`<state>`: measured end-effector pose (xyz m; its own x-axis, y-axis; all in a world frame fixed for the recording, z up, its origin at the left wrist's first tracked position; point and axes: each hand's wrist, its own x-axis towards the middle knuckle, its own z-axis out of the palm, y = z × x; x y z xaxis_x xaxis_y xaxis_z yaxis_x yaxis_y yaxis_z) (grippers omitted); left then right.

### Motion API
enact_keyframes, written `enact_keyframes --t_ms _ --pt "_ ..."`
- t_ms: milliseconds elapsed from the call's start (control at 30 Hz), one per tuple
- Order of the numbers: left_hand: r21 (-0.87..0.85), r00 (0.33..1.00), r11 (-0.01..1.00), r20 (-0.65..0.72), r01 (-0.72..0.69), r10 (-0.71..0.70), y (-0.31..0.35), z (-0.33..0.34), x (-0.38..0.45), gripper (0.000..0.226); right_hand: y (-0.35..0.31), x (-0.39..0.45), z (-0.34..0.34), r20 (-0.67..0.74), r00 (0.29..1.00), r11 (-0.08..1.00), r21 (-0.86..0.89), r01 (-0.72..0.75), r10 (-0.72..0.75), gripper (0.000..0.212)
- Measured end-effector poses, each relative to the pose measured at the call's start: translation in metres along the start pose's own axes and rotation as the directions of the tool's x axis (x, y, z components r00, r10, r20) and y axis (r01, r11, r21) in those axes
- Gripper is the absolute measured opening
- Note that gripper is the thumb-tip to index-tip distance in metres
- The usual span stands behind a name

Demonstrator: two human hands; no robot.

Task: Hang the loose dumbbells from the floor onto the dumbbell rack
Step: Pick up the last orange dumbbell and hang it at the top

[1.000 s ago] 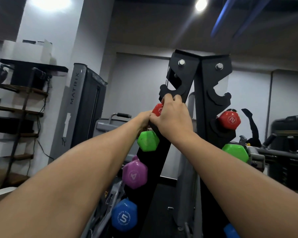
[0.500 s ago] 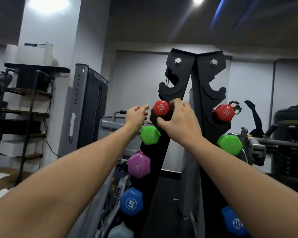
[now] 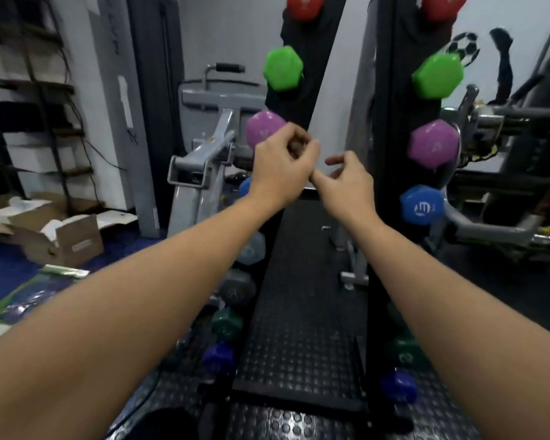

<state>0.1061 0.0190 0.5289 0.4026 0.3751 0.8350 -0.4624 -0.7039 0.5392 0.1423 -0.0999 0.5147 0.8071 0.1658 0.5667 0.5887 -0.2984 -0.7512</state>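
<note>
Head view shows my left hand (image 3: 281, 168) and right hand (image 3: 346, 182) loosely curled, holding nothing, side by side between the rack (image 3: 391, 122) posts; no loose dumbbell shows below.

White walls (image 3: 235, 33), studded black rubber floor (image 3: 299, 312), blue mat (image 3: 4, 268) w/ open cardboard boxes (image 3: 61, 239), grey gym machine (image 3: 204, 147)

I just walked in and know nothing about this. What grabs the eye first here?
The bright dumbbell ends stacked up the black rack: red at the top, then green, purple and blue below. In front, two bare forearms reach in, with the left hand and right hand loosely curled and holding nothing.
</note>
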Motion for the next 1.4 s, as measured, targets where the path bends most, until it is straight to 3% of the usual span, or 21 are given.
enact_keyframes --t_ms 133,267,333,500,767,867,1000,1100,1167,1233,1333,1400 --pt "0.075 0.929 0.972 0.288 0.221 -0.233 -0.042 0.022 -0.079 0.012 0.084 -0.055 0.016 0.020 0.973 0.974 -0.007 -0.228 0.228 0.028" --pt "0.256 0.700 0.897 0.562 0.361 -0.442 -0.085 0.041 -0.153 0.011 0.176 -0.117 0.040 0.110 0.856 0.862 -0.014 -0.507 0.505 0.012" --pt "0.331 0.608 0.851 0.597 0.408 -0.524 -0.109 0.049 -0.186 0.014 0.220 -0.153 0.050 0.138 0.777 0.787 -0.048 -0.614 0.614 0.012" --pt "0.452 0.388 0.709 0.614 0.541 -0.688 -0.172 0.078 -0.266 0.013 0.323 -0.241 0.079 0.124 0.504 0.514 -0.073 -0.854 0.855 0.013" --pt "0.621 0.091 0.563 0.624 0.545 -0.776 -0.255 0.141 -0.410 0.012 0.424 -0.345 0.092 0.086 0.221 0.234 -0.183 -0.955 0.971 0.020" --pt "0.660 -0.013 0.534 0.635 0.528 -0.772 -0.277 0.161 -0.460 0.014 0.457 -0.367 0.097 0.108 0.171 0.193 -0.256 -0.947 0.979 0.023" --pt "0.715 -0.121 0.469 0.604 0.518 -0.788 -0.302 0.186 -0.516 0.014 0.505 -0.393 0.118 0.147 0.143 0.183 -0.318 -0.930 0.979 0.048" --pt "0.762 -0.146 0.456 0.572 0.459 -0.807 -0.316 0.196 -0.542 0.015 0.534 -0.409 0.129 0.146 0.126 0.173 -0.384 -0.907 0.981 0.042" --pt "0.793 -0.162 0.441 0.544 0.420 -0.823 -0.323 0.196 -0.558 0.028 0.530 -0.408 0.129 0.151 0.130 0.182 -0.413 -0.892 0.980 0.025" --pt "0.815 -0.195 0.423 0.525 0.396 -0.829 -0.330 0.197 -0.575 0.038 0.531 -0.410 0.130 0.157 0.135 0.195 -0.469 -0.862 0.978 0.023" --pt "0.822 -0.217 0.413 0.519 0.392 -0.827 -0.331 0.199 -0.589 0.035 0.531 -0.411 0.128 0.166 0.124 0.190 -0.488 -0.852 0.978 0.024" --pt "0.818 -0.187 0.412 0.514 0.400 -0.837 -0.329 0.199 -0.592 0.027 0.529 -0.410 0.127 0.163 0.125 0.189 -0.484 -0.855 0.979 0.020"
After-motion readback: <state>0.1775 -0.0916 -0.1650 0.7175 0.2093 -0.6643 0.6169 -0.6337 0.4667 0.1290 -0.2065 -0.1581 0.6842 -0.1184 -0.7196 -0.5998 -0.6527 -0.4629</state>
